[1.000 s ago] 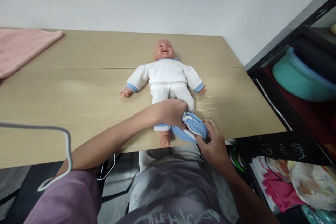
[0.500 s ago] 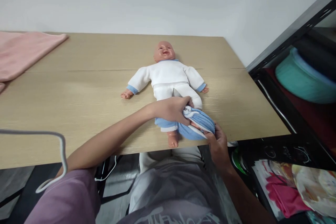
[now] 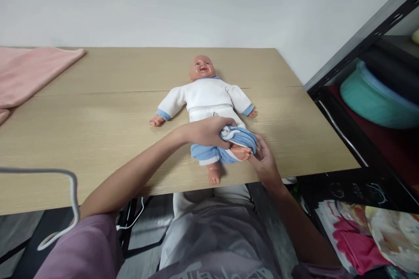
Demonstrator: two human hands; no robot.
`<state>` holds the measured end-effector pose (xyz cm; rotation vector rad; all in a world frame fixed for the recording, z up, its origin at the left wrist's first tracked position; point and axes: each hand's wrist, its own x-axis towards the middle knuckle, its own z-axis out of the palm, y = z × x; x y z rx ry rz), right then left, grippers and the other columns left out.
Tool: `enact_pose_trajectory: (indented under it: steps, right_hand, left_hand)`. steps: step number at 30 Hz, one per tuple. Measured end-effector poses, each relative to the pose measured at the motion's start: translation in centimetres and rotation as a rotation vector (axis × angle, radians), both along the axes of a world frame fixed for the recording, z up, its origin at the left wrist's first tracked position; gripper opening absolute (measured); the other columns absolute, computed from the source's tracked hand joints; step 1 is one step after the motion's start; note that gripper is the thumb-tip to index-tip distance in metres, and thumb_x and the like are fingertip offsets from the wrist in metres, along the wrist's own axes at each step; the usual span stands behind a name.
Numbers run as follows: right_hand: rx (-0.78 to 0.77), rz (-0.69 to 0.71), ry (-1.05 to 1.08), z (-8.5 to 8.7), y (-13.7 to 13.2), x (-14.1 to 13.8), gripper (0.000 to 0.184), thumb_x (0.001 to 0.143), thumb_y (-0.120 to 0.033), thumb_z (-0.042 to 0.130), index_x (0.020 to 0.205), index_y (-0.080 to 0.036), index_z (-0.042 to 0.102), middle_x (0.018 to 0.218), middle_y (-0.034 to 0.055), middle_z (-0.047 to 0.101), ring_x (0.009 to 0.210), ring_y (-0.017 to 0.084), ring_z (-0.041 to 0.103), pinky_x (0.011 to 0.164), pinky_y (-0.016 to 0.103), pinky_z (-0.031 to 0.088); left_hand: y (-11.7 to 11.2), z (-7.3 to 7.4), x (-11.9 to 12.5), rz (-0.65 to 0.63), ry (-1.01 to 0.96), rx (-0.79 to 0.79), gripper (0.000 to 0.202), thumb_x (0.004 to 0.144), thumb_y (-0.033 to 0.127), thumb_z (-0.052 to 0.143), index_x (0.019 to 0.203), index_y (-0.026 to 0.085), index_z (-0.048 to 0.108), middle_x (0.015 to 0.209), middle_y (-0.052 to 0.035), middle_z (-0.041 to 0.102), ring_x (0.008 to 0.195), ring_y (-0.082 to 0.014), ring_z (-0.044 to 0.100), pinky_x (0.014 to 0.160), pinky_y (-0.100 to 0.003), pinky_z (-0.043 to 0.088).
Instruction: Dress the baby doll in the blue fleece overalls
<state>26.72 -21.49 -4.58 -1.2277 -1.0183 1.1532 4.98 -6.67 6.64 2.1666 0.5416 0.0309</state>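
Observation:
A baby doll [image 3: 207,91] in a white top with blue cuffs lies face up on the table, its feet toward me. White-and-blue pants [image 3: 205,152] cover its legs. My left hand [image 3: 214,131] is closed on the doll's leg on the right and the bunched blue cloth of that pant leg [image 3: 240,136]. From the other side, my right hand [image 3: 262,157] grips the pant leg's edge beside the doll's bare foot [image 3: 241,152]. The other foot [image 3: 214,174] pokes out of its cuff near the table's front edge.
Pink cloth [image 3: 36,67] lies at the table's left [image 3: 98,139]. A grey-white cable [image 3: 73,187] hangs over the front left. Black shelving on the right holds a teal basin [image 3: 376,96]; below it are a pink item [image 3: 356,244] and plastic-wrapped things.
The blue pant leg has been drawn back and bunched up, so the doll's foot now shows through its opening. My right hand has moved left and slightly up with the cloth.

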Motion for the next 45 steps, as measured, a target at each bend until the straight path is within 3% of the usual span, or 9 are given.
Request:
enact_pose_trajectory:
  steps: [4, 8, 13, 21, 26, 30, 34, 39, 45]
  right_hand:
    - [-0.062, 0.146, -0.059, 0.4, 1.1, 1.0, 0.048, 0.085, -0.032, 0.091, 0.128, -0.025, 0.071, 0.126, 0.0089, 0.085, 0.124, 0.03, 0.081, 0.112, 0.043, 0.066]
    - [-0.106, 0.258, -0.057, 1.2, 1.7, 1.7, 0.061, 0.079, -0.033, 0.099, 0.132, -0.029, 0.068, 0.132, 0.0071, 0.083, 0.125, 0.03, 0.08, 0.11, 0.044, 0.066]
    - [-0.081, 0.334, -0.124, 1.7, 1.5, 1.9, 0.069, 0.081, -0.038, 0.103, 0.138, -0.032, 0.066, 0.141, 0.0083, 0.077, 0.129, 0.032, 0.078, 0.11, 0.046, 0.065]
    - [0.051, 0.328, -0.422, 1.4, 2.2, 2.9, 0.034, 0.092, -0.027, 0.087, 0.123, -0.03, 0.075, 0.114, 0.0033, 0.081, 0.105, 0.029, 0.077, 0.092, 0.041, 0.06]
    - [0.158, 0.567, -0.572, 3.2, 5.2, 5.2, 0.025, 0.096, -0.029, 0.084, 0.12, -0.028, 0.078, 0.103, 0.0005, 0.079, 0.095, 0.027, 0.072, 0.084, 0.037, 0.054]
    - [0.266, 0.869, -0.608, 5.4, 7.3, 6.6, 0.021, 0.107, -0.042, 0.077, 0.12, -0.026, 0.076, 0.111, 0.0036, 0.078, 0.098, 0.026, 0.069, 0.087, 0.037, 0.053]
    - [0.279, 0.897, -0.619, 6.3, 8.6, 7.1, 0.022, 0.111, -0.046, 0.072, 0.11, -0.024, 0.073, 0.103, 0.003, 0.072, 0.093, 0.024, 0.064, 0.088, 0.036, 0.049]
    - [0.142, 0.752, -0.387, 5.4, 10.9, 7.5, 0.039, 0.105, -0.063, 0.077, 0.103, -0.025, 0.071, 0.096, 0.0015, 0.06, 0.092, 0.025, 0.057, 0.088, 0.038, 0.047]
    - [0.14, 0.852, -0.346, 5.7, 13.5, 6.3, 0.047, 0.105, -0.07, 0.076, 0.095, -0.024, 0.067, 0.091, -0.0004, 0.052, 0.085, 0.022, 0.049, 0.081, 0.037, 0.04]
  left_hand:
    - [-1.0, 0.1, 0.0, -0.123, -0.031, 0.127, 0.021, 0.092, 0.031, 0.076, 0.107, 0.018, 0.071, 0.118, -0.0076, 0.066, 0.102, -0.023, 0.067, 0.096, -0.035, 0.052]
    - [-2.8, 0.6, -0.6, 0.009, 0.085, 0.351, 0.038, 0.093, 0.03, 0.08, 0.128, 0.021, 0.071, 0.133, -0.0107, 0.064, 0.115, -0.0276, 0.067, 0.1, -0.037, 0.053]
    - [-4.0, 0.4, -0.8, 0.087, 0.385, 0.522, 0.044, 0.089, 0.043, 0.086, 0.119, 0.015, 0.069, 0.113, -0.0139, 0.074, 0.109, -0.0365, 0.071, 0.09, -0.043, 0.053]
    - [-2.4, -0.8, -1.4, 0.059, 0.238, 0.342, 0.029, 0.084, 0.028, 0.087, 0.105, 0.023, 0.068, 0.099, -0.0046, 0.076, 0.09, -0.0266, 0.073, 0.071, -0.034, 0.043]
    - [-2.0, -0.2, -2.1, 0.023, 0.175, 0.35, 0.015, 0.091, 0.024, 0.082, 0.098, 0.022, 0.069, 0.095, -0.0041, 0.074, 0.091, -0.025, 0.071, 0.078, -0.034, 0.045]
    - [-1.7, 1.0, -3.6, -0.022, 0.121, 0.445, 0.032, 0.099, 0.043, 0.085, 0.116, 0.019, 0.074, 0.113, -0.0104, 0.077, 0.113, -0.0326, 0.07, 0.103, -0.041, 0.048]
    - [-0.2, 1.5, -6.7, 0.026, 0.026, 0.445, 0.054, 0.095, 0.071, 0.085, 0.117, 0.022, 0.073, 0.127, -0.0108, 0.074, 0.123, -0.0352, 0.062, 0.115, -0.047, 0.043]
    - [2.9, -0.5, -10.2, -0.013, -0.07, 0.236, 0.045, 0.091, 0.065, 0.092, 0.107, 0.025, 0.077, 0.137, -0.0085, 0.072, 0.131, -0.0328, 0.062, 0.121, -0.045, 0.045]
    - [4.6, -3.7, -10.8, -0.009, -0.259, 0.051, 0.03, 0.091, 0.04, 0.091, 0.116, 0.026, 0.081, 0.143, -0.0091, 0.075, 0.137, -0.0311, 0.068, 0.12, -0.042, 0.052]
